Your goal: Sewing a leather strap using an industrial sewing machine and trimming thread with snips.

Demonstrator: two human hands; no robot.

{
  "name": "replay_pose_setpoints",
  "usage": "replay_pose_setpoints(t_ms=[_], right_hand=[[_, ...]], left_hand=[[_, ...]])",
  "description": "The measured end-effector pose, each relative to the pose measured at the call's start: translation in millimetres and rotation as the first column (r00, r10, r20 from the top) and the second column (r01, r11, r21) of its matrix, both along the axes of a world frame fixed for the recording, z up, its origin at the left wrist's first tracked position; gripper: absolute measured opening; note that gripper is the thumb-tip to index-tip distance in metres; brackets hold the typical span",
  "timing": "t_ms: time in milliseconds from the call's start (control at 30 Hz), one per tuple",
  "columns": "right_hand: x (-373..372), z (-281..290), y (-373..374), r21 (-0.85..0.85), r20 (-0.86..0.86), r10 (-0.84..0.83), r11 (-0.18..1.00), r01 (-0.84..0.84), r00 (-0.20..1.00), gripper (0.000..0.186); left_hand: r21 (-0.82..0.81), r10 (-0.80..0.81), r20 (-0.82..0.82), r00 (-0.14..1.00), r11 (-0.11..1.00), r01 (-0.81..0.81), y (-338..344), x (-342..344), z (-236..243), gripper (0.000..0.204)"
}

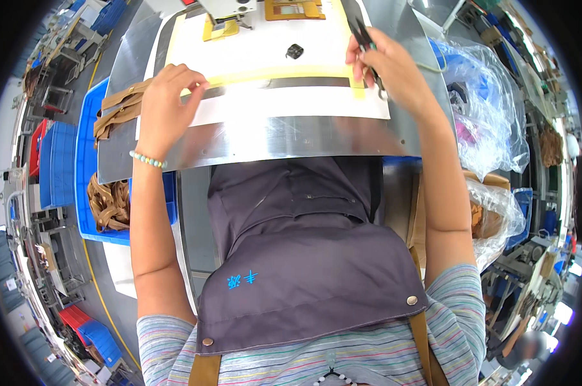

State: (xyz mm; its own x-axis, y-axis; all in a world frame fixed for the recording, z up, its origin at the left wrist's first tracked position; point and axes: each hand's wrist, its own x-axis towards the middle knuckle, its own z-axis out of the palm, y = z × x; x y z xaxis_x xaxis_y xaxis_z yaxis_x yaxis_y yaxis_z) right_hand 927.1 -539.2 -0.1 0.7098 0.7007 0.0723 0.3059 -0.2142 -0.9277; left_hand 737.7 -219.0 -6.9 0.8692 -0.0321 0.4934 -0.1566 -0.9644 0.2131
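Note:
My right hand (394, 67) is closed around black thread snips (363, 40), whose two points face away from me over the right side of a white sheet (259, 55). A ring shows at their near end. My left hand (169, 100) rests at the sheet's near left corner, its thumb and fingers curled together by the yellow tape strip (259, 74). Whatever is between those fingertips is hidden. Between the hands, nearer the right, lies a small black piece (295, 51), touched by neither hand.
A sewing machine head (230, 8) stands at the far edge, beside a yellow-framed plate (294, 9). Brown straps (122, 109) lie on the metal table (252, 138) at left. Below them, a blue bin (87, 154) holds more straps. Clear plastic bags (490, 109) bulge at right.

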Motion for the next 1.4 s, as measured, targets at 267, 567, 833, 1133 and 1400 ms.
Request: replay_pose_setpoints(t_ms=[267,567,833,1133,1400], right_hand=[[-16,-17,-6,-0.182,0.067,-0.077,0.979,0.088,0.995,0.036],[-9,3,36,-0.266,0.187,0.127,0.961,-0.074,0.974,0.032],[-8,8,68,0.048,0.203,0.200,0.976,-0.214,0.958,0.021],[59,-27,121,0.327,-0.302,0.142,0.944,-0.038,0.943,0.034],[124,-17,168,-0.213,-0.190,0.365,0.891,-0.401,0.912,0.030]], left_hand=[[0.044,0.255,-0.037,0.966,0.966,-0.254,64,-24,-17,0.012],[-0.582,0.013,0.245,0.969,0.802,0.136,-43,12,-24,0.044],[-0.041,-0.072,0.059,0.996,0.996,0.074,-76,47,-12,0.024],[-0.868,0.011,-0.044,0.999,0.495,-0.044,-71,83,-38,0.023],[-0.772,0.492,0.037,0.870,0.567,-0.288,-53,123,-58,0.026]])
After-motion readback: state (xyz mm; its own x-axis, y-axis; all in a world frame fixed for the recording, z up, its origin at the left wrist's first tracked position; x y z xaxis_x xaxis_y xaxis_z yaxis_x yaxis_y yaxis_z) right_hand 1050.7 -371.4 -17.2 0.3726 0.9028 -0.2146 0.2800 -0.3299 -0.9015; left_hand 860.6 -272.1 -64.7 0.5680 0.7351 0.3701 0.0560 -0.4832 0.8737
